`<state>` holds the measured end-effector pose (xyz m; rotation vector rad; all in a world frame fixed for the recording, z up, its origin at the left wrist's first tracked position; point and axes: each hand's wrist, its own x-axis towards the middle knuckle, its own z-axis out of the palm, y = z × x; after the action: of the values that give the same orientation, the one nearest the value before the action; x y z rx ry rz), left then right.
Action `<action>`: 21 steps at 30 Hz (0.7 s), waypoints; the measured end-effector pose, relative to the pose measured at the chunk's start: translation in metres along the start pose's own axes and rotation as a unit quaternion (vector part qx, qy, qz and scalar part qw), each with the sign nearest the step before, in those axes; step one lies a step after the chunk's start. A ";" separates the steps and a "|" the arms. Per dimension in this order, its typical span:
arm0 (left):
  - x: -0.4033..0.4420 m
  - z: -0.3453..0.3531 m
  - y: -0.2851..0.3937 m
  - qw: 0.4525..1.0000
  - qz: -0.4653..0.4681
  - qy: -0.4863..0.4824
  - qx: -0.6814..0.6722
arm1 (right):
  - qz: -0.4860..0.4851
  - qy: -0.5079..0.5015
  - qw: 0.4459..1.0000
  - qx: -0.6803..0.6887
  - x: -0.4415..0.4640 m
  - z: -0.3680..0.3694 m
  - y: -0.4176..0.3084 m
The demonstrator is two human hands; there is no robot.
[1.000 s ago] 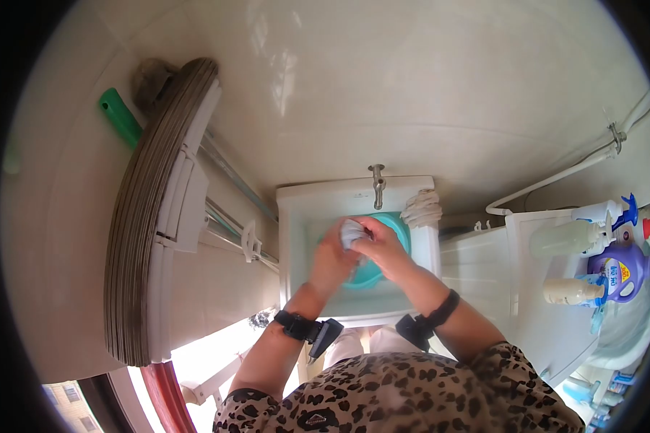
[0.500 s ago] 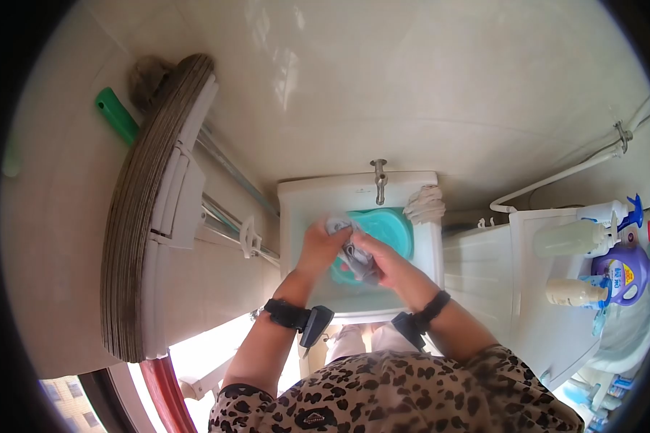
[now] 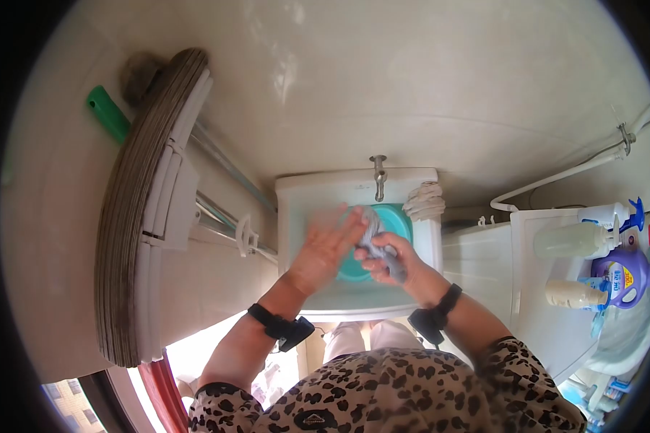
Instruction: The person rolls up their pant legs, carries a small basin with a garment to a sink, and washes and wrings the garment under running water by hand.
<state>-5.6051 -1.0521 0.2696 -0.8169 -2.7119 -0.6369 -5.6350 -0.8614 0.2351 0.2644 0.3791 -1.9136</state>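
Observation:
A bunched, wet-looking grey cloth (image 3: 395, 269) is gripped in my right hand (image 3: 391, 252), its fingers wrapped round the middle. One end hangs below the hand and the other sticks up toward my left hand (image 3: 328, 244). My left hand is smeared by motion, with its fingers stretched out beside the cloth's upper end; I cannot tell whether they touch it. Both hands are above a turquoise basin (image 3: 404, 223), which stands inside a white sink (image 3: 296, 209). The hands and cloth hide much of the basin.
A metal faucet (image 3: 379, 177) juts from the wall over the sink. Folded pale cloth (image 3: 425, 200) lies on the sink's right rim. Bottles, including a purple detergent bottle (image 3: 621, 278), stand on the white surface (image 3: 542, 317) at right. A folded board (image 3: 133, 224) leans at left.
My left hand has come off the cloth and moved left, its fingers now straightened. My right hand has shifted slightly right, still holding the cloth.

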 end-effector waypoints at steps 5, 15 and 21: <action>0.007 0.000 0.000 0.993 0.101 -0.002 -0.053 | 0.159 -0.121 0.977 -0.067 -0.009 0.000 -0.002; -0.022 0.052 -0.007 0.972 -0.145 -0.170 -0.072 | -0.023 0.137 0.513 -0.847 0.007 0.000 0.003; -0.022 0.052 -0.013 0.762 -0.386 -0.303 -0.422 | -0.176 0.049 0.281 -0.942 0.012 -0.012 -0.004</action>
<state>-5.5997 -1.0477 0.2123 0.1253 -3.2575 -2.2261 -5.6433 -0.8659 0.2197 -1.4065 2.5106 -0.4944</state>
